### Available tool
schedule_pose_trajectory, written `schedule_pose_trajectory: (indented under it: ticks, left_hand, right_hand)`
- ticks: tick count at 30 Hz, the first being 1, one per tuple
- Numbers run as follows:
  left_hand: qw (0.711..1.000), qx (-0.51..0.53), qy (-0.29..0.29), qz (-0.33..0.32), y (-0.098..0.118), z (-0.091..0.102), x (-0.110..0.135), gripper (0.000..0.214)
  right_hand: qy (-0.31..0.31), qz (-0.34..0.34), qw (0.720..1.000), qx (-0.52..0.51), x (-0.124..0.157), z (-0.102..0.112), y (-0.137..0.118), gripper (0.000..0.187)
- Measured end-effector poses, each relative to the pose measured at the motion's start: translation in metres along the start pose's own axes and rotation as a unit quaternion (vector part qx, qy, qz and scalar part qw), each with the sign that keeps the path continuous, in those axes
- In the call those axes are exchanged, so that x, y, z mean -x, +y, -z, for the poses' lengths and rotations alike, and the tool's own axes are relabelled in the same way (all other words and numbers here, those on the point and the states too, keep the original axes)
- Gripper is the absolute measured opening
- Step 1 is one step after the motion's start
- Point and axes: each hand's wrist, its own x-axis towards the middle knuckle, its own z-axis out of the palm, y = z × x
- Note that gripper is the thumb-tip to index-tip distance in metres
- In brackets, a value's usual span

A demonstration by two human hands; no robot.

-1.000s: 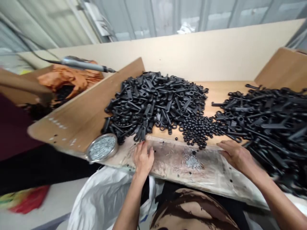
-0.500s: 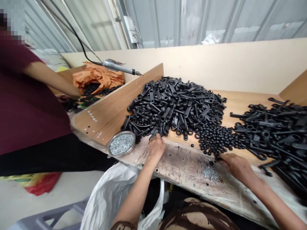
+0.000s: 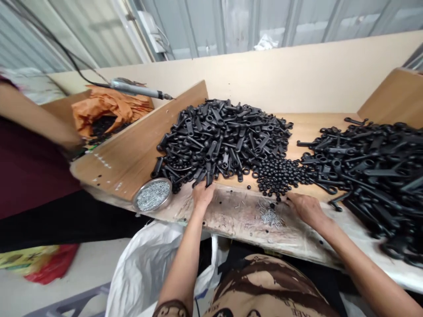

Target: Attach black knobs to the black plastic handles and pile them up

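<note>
My left hand [image 3: 202,197] is closed at the front edge of a big heap of black plastic crank handles [image 3: 231,136]. From its fingers a black crank handle [image 3: 209,173] sticks up. My right hand [image 3: 307,211] rests on the board by the near edge of a pile of small black round knobs [image 3: 280,174]. Its fingers are pinched together, and what they hold, if anything, is too small to make out. Just left of that hand lies a loose cluster of small metal pins [image 3: 271,216].
A metal bowl of pins [image 3: 153,195] stands left of my left hand. More black handles [image 3: 373,163] are heaped at right. An electric screwdriver [image 3: 139,89] hangs over the wooden divider [image 3: 132,141]. A white sack [image 3: 142,264] is below the edge. A co-worker's arm [image 3: 36,114] is at left.
The view has swung to the right, so everything sits further left. A handle now stands up from my left hand at the heap. My right hand stays beside the knobs.
</note>
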Motion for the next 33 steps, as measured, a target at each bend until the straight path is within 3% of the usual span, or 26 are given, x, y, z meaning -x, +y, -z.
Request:
schedule_pose_trajectory:
  ticks: [2, 3, 6, 8, 9, 12, 17, 19, 21, 22, 24, 26, 27, 30, 32, 33]
  left_hand:
    - [0.997, 0.065, -0.024, -0.014, 0.014, -0.011, 0.022, 0.025]
    - [0.993, 0.104, -0.046, -0.023, 0.023, -0.018, 0.035, 0.026]
    - [0.945, 0.271, -0.179, -0.037, 0.056, -0.044, 0.082, 0.019]
    - [0.893, 0.356, -0.271, -0.044, 0.078, -0.057, 0.110, 0.014]
    - [0.877, 0.370, -0.301, -0.058, 0.088, -0.062, 0.122, 0.011]
    - [0.877, 0.326, -0.323, -0.144, 0.108, -0.070, 0.143, 0.010]
    - [0.884, 0.268, -0.302, -0.235, 0.121, -0.074, 0.149, 0.020]
    - [0.887, 0.266, -0.292, -0.238, 0.122, -0.075, 0.148, 0.020]
    - [0.894, 0.274, -0.289, -0.204, 0.121, -0.076, 0.146, 0.017]
    - [0.896, 0.289, -0.293, -0.170, 0.120, -0.076, 0.146, 0.016]
    - [0.877, 0.345, -0.326, -0.075, 0.117, -0.077, 0.146, 0.022]
    - [0.826, 0.412, -0.384, 0.020, 0.113, -0.077, 0.148, 0.037]
    - [0.796, 0.440, -0.412, 0.056, 0.111, -0.078, 0.150, 0.045]
    - [0.731, 0.492, -0.458, 0.118, 0.105, -0.081, 0.158, 0.054]
    - [0.731, 0.500, -0.448, 0.123, 0.099, -0.087, 0.163, 0.051]
    - [0.747, 0.488, -0.436, 0.112, 0.095, -0.090, 0.165, 0.049]
  right_hand:
    - [0.025, -0.019, 0.979, -0.200, 0.009, 0.004, 0.003, 0.020]
    - [0.031, -0.030, 0.946, -0.322, 0.015, 0.007, 0.003, 0.022]
    - [0.047, -0.060, 0.769, -0.635, 0.030, 0.018, -0.009, 0.028]
    - [0.054, -0.065, 0.663, -0.744, 0.039, 0.023, -0.020, 0.026]
    - [0.055, -0.067, 0.627, -0.774, 0.043, 0.025, -0.025, 0.024]
    - [0.048, -0.076, 0.563, -0.822, 0.053, 0.027, -0.034, 0.021]
    - [0.055, -0.084, 0.527, -0.844, 0.059, 0.023, -0.036, 0.019]
    - [0.064, -0.087, 0.527, -0.843, 0.059, 0.020, -0.036, 0.020]
    - [0.077, -0.087, 0.556, -0.823, 0.059, 0.018, -0.035, 0.022]
    - [0.090, -0.087, 0.594, -0.794, 0.061, 0.018, -0.034, 0.022]
    - [0.140, -0.070, 0.714, -0.682, 0.065, 0.017, -0.034, 0.019]
    - [0.198, -0.019, 0.826, -0.527, 0.071, 0.016, -0.036, 0.015]
    - [0.222, 0.014, 0.860, -0.460, 0.074, 0.015, -0.037, 0.015]
    - [0.259, 0.085, 0.897, -0.347, 0.082, 0.008, -0.043, 0.017]
    - [0.269, 0.089, 0.911, -0.300, 0.086, 0.002, -0.046, 0.017]
    - [0.266, 0.086, 0.919, -0.277, 0.088, -0.002, -0.046, 0.017]
